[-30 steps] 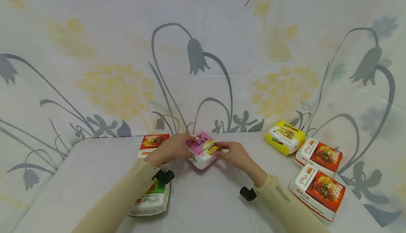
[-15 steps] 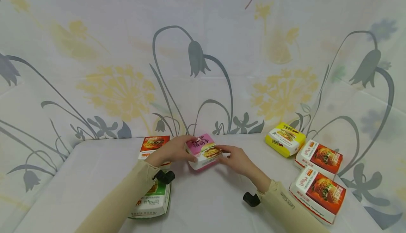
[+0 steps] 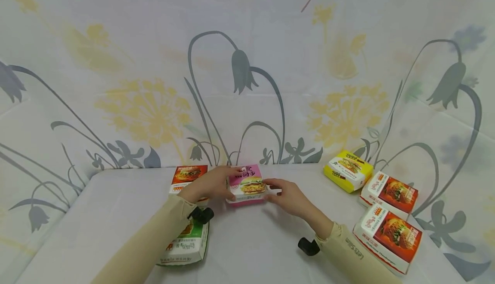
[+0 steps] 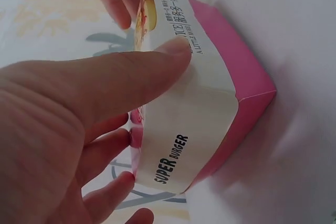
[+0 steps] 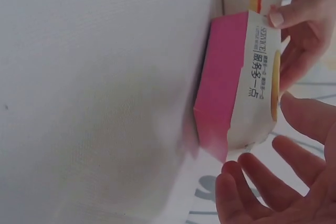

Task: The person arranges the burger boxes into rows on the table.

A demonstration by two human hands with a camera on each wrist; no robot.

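Observation:
A pink and white burger box (image 3: 247, 185) sits near the back middle of the table, its printed lid up. My left hand (image 3: 214, 184) grips it from the left; in the left wrist view the thumb (image 4: 152, 72) presses its white front side and the other fingers reach round the far edge. To the right of the box is my right hand (image 3: 290, 197), fingers relaxed and spread. The right wrist view shows these fingertips (image 5: 231, 174) close to the box's corner; whether one touches is hard to tell.
A red and white burger box (image 3: 189, 175) and a green and white one (image 3: 185, 249) lie at left, partly behind my left arm. On the right stand a yellow box (image 3: 349, 170) and two red and white boxes (image 3: 390, 191). A flower-printed cloth (image 3: 247, 103) hangs behind the table.
The pink box has turned from a slant to nearly square with the table's back edge. My right hand has drawn slightly away from it to the right, while my left hand keeps its hold.

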